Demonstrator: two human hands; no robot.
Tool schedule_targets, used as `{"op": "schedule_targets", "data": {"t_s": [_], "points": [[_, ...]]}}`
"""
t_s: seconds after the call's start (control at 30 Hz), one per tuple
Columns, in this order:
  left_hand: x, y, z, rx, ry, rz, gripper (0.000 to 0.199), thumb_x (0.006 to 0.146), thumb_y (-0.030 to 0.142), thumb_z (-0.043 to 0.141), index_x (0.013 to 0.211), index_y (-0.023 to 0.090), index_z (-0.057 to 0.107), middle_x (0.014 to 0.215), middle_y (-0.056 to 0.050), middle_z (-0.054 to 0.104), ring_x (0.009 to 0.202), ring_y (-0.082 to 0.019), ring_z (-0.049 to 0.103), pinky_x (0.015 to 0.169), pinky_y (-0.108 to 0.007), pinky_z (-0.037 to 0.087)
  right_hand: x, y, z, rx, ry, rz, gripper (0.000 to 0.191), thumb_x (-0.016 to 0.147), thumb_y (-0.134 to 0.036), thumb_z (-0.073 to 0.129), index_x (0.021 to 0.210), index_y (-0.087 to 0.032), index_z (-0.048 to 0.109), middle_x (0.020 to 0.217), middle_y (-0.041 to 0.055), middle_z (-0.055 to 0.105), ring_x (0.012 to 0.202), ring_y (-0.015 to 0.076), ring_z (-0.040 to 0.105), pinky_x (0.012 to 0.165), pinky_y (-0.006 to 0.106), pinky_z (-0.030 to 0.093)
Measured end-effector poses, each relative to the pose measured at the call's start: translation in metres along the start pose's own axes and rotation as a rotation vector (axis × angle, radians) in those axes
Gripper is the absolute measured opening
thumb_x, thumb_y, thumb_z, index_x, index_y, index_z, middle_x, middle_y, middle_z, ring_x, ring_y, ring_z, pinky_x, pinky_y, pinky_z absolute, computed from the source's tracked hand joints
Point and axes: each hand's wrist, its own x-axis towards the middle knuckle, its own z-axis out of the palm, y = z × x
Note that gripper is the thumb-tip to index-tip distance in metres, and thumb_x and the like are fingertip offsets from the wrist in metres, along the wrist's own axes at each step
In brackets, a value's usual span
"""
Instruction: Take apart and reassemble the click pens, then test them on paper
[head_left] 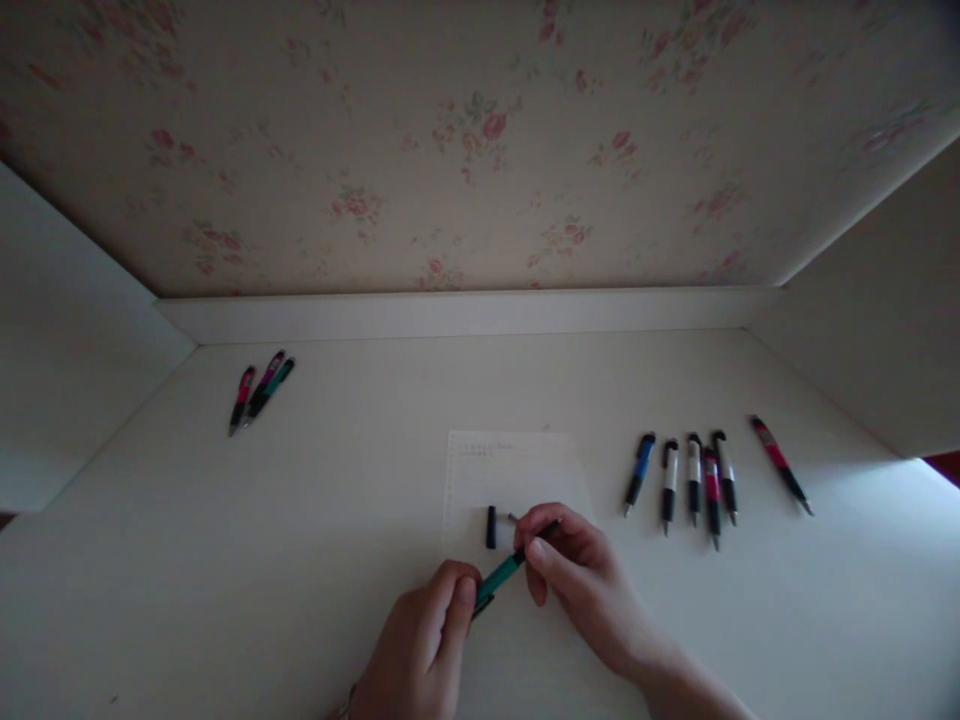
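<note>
My left hand [431, 635] grips the clip end of a green pen [500, 577], its thumb and forefinger pressed round the barrel. At the pen's other end, the fingertips of my right hand [574, 570] pinch the dark front part. A dark tip [552, 528] pokes out past those fingers; I cannot make out whether it is a refill. Beneath the hands lies a white sheet of paper [472, 480] with faint handwriting along its top. A short black tube, like a pen grip [491, 527], rests on the sheet. Beside it, a small pointed piece [513, 517] shows near my right fingers.
At the right lie a blue pen [640, 473], several white pens [669, 485], a pink pen [712, 495] among them, and another pink pen [780, 463] farther out. Three pens [262, 390] lie at the back left. White side panels and a floral wall enclose the desk [337, 450].
</note>
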Motion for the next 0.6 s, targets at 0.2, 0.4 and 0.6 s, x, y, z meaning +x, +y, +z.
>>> {"op": "schedule_targets", "data": {"t_s": [0.2, 0.4, 0.6], "points": [[-0.0015, -0.0034, 0.0006, 0.01, 0.012, 0.028, 0.056, 0.104, 0.056, 0.023, 0.085, 0.024, 0.065, 0.071, -0.005, 0.07, 0.063, -0.019, 0.066, 0.063, -0.025, 0.052, 0.0027, 0.0, -0.0022, 0.037, 0.07, 0.066, 0.046, 0.074, -0.035, 0.087, 0.115, -0.024, 0.07, 0.081, 0.0041, 0.077, 0.037, 0.0036, 0.045, 0.036, 0.017, 0.032], [0.0002, -0.0023, -0.0004, -0.046, -0.009, -0.005, 0.054, 0.103, 0.056, 0.027, 0.086, 0.024, 0.067, 0.07, -0.005, 0.069, 0.064, -0.018, 0.066, 0.064, -0.023, 0.055, -0.0029, -0.0043, -0.0003, 0.152, -0.041, 0.074, 0.057, 0.085, -0.035, 0.079, 0.137, -0.034, 0.057, 0.113, 0.0086, 0.074, 0.049, 0.0076, 0.061, 0.048, 0.023, 0.048], [-0.0012, -0.0018, 0.0014, -0.032, 0.025, -0.053, 0.055, 0.102, 0.057, 0.028, 0.088, 0.024, 0.069, 0.076, -0.007, 0.073, 0.07, -0.019, 0.069, 0.067, -0.024, 0.056, 0.0022, -0.0031, 0.003, 0.116, 0.006, 0.023, 0.024, 0.079, -0.031, 0.085, 0.098, -0.023, 0.073, 0.079, -0.0013, 0.067, 0.051, 0.0056, 0.053, 0.045, 0.017, 0.042]]}}
